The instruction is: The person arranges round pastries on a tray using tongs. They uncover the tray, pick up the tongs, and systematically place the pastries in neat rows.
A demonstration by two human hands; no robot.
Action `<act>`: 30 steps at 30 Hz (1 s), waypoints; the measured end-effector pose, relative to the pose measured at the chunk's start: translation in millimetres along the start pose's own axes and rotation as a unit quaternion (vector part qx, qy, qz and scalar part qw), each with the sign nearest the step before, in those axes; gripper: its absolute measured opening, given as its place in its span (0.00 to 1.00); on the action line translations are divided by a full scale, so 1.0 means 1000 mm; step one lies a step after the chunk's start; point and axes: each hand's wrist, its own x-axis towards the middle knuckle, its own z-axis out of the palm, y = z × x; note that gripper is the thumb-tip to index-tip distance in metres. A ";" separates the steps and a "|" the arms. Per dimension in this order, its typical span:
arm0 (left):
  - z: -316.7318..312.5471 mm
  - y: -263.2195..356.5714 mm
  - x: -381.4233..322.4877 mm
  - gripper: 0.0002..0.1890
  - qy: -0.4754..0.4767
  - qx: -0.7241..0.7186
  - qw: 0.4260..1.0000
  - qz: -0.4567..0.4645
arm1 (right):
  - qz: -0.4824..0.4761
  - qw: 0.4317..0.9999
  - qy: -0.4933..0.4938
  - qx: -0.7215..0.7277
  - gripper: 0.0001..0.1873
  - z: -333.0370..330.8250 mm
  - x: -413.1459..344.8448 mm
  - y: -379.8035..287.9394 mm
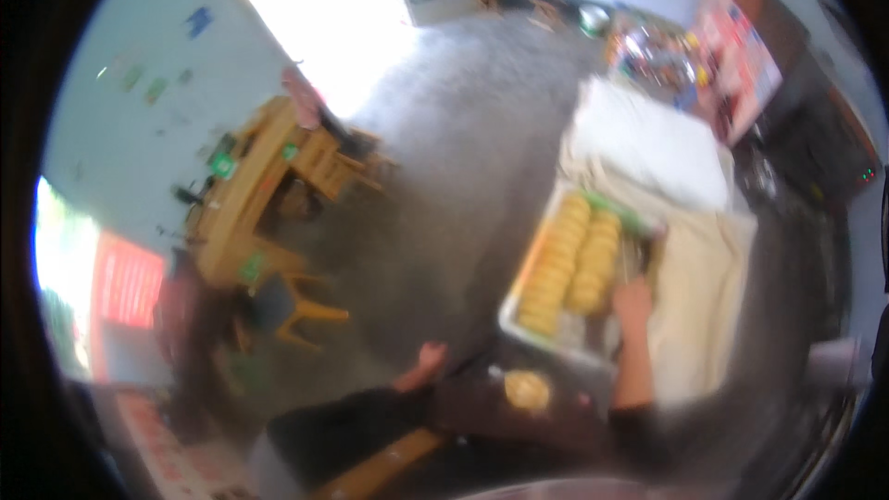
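My right hand (632, 298) reaches into the right part of a white-rimmed tray (510, 316); blur hides what its fingers touch. Left of it in the tray lie two rows of round yellow pieces, a longer row (552, 264) and a shorter row (596, 264). A green strip (611, 208) runs along the tray's far end. My left hand (432, 355) is off to the left above the floor, fingers curled, with nothing visible in it. Between my forearms, near my lap, rests a pale yellow lump (526, 390).
Beige cloth (705, 298) covers the area right of the tray; a white cloth bundle (649, 139) lies beyond. A wooden desk (243, 187) and a yellow-legged stool (305, 309) stand left. A person (198, 333) is at the lower left. Clutter (660, 59) stands at the back right.
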 end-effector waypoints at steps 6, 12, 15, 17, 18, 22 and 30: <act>0.003 0.018 0.016 0.12 -0.030 -0.081 0.995 0.045 | 0.065 0.993 -0.016 0.099 0.23 -0.051 -0.054 0.022; 0.013 0.064 0.006 0.09 -0.062 -0.188 0.977 0.077 | -0.017 0.962 -0.156 0.224 0.22 -0.107 -0.093 0.064; 0.020 0.116 -0.006 0.14 -0.029 -0.215 0.971 0.099 | -0.062 0.943 -0.201 0.256 0.23 -0.120 -0.104 0.079; 0.022 0.158 -0.013 0.16 -0.050 -0.234 0.965 0.107 | -0.042 0.830 -0.297 0.471 0.26 -0.125 -0.106 0.081; 0.026 0.179 -0.017 0.14 -0.041 -0.234 0.964 0.115 | -0.041 0.744 -0.334 0.577 0.28 -0.129 -0.106 0.079; 0.043 0.242 -0.030 0.19 -0.079 -0.207 0.957 0.190 | -0.097 0.625 -0.346 0.693 0.30 -0.119 -0.099 0.046; 0.094 0.279 -0.052 0.24 0.015 0.055 0.915 0.399 | -0.102 0.878 -0.114 0.453 0.23 -0.107 -0.008 0.060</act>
